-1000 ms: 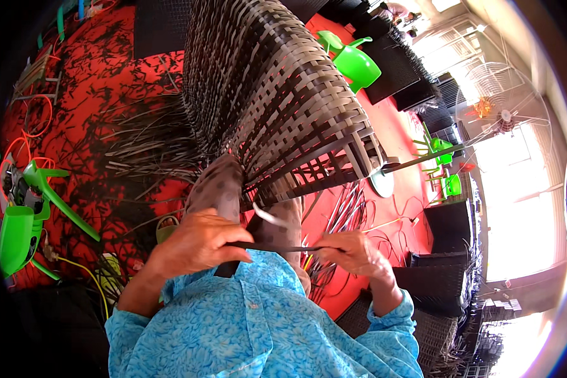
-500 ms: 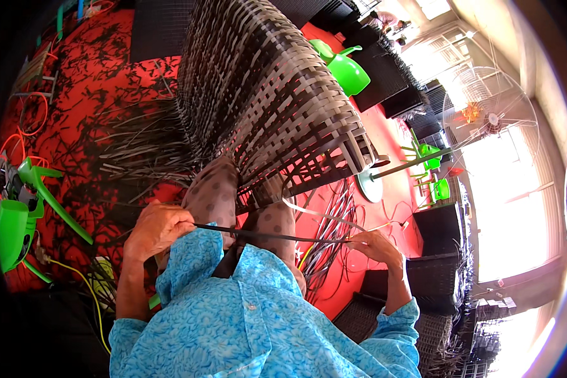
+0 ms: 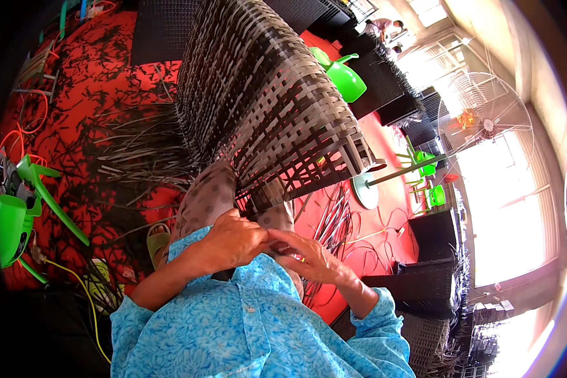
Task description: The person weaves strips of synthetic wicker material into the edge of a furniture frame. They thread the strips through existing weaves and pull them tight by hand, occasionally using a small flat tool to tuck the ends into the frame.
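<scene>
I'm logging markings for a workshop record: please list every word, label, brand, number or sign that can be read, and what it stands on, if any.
None: no text can be read here.
The large brown-and-grey piece woven from flat strips shows no lettering.
The light-blue patterned cloth shirt shows only its pattern.
The round wire-caged fan is too small to tell whether its hub is marked.

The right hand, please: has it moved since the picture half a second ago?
Yes: judged against the pedestal fan's round base, the right hand has moved leftward, toward the left hand.
</scene>
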The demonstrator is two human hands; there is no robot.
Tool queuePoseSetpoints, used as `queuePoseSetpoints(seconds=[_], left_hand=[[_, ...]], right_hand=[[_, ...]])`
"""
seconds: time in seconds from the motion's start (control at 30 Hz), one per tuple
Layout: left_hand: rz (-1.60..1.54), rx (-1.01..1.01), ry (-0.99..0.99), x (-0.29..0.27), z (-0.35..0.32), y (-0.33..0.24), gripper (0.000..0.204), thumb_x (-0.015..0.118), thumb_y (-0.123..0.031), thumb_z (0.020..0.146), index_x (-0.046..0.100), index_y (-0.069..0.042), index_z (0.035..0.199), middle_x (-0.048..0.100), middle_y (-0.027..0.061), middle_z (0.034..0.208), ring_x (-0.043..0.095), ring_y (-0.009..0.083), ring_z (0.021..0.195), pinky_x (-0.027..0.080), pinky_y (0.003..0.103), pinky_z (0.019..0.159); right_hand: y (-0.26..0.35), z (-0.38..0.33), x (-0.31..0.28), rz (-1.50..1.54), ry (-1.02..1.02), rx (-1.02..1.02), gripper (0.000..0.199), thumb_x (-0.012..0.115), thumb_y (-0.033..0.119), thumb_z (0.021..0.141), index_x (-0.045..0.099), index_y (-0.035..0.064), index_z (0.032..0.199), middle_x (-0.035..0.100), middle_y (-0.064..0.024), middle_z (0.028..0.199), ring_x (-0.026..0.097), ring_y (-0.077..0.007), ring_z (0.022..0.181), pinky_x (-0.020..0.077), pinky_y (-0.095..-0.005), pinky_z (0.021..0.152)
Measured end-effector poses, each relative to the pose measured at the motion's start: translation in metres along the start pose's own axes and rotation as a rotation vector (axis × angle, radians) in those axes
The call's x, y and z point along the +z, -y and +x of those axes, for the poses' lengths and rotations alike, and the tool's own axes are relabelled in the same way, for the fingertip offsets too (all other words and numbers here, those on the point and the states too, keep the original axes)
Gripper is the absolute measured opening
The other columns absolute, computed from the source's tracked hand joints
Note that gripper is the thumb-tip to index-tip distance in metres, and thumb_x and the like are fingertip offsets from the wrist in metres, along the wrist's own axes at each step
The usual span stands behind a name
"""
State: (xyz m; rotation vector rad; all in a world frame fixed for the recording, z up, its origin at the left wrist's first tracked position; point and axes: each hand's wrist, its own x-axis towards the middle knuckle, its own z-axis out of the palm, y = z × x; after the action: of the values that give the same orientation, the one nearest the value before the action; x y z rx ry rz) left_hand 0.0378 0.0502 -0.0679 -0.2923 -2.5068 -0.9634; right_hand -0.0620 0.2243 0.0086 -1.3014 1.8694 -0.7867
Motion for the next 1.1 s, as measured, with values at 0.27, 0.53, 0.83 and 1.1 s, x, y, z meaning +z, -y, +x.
queuePoseSetpoints(seconds=[0.27, 0.53, 0.83, 1.1], left_hand=[[-0.185, 0.065, 0.056, -0.023, 0.037, -0.007, 0.017, 0.058, -0.026, 0.078, 0.061, -0.009, 0.079, 0.059, 0.0075, 0.072, 0.056, 0.025, 0.064, 0.041, 0.036, 0.063], [-0.827, -0.236, -0.461, -0.019, 0.087, 0.007, 0.032, 0.059, -0.02, 0.083, 0.053, -0.002, 0.108, 0.051, 0.0084, 0.095, 0.049, 0.0131, 0.073, 0.043, 0.027, 0.059], [-0.849, -0.107, -0.49, 0.002, 0.096, 0.001, 0.024, 0.045, -0.014, 0.091, 0.051, 0.0, 0.109, 0.056, 0.002, 0.077, 0.053, 0.0056, 0.065, 0.043, 0.019, 0.052], [-1.355, -0.346, -0.254, -0.009, 0.1, -0.005, 0.028, 0.052, -0.007, 0.086, 0.051, -0.002, 0.113, 0.054, 0.0032, 0.069, 0.05, 0.0068, 0.048, 0.04, 0.022, 0.038]], right_hand=[[0.032, -0.006, -0.02, -0.109, -0.162, 0.275, 0.017, 0.053, 0.011, 0.085, 0.056, 0.0007, 0.099, 0.06, -0.0071, 0.072, 0.057, -0.0097, 0.067, 0.0465, -0.0247, 0.059], [0.104, -0.004, -0.091, -0.829, -0.606, -0.129, 0.011, 0.059, -0.001, 0.076, 0.062, 0.0007, 0.087, 0.058, -0.0094, 0.075, 0.057, -0.018, 0.065, 0.0444, -0.0266, 0.055], [0.126, 0.048, -0.106, -1.131, -0.578, -0.197, 0.004, 0.061, 0.004, 0.073, 0.059, 0.004, 0.076, 0.058, -0.0064, 0.068, 0.058, -0.0173, 0.057, 0.0439, -0.027, 0.05], [0.142, 0.073, -0.11, -1.531, -0.273, -0.054, 0.008, 0.054, 0.013, 0.071, 0.057, 0.0055, 0.069, 0.056, -0.0098, 0.065, 0.056, -0.0296, 0.058, 0.0436, -0.0389, 0.053]])
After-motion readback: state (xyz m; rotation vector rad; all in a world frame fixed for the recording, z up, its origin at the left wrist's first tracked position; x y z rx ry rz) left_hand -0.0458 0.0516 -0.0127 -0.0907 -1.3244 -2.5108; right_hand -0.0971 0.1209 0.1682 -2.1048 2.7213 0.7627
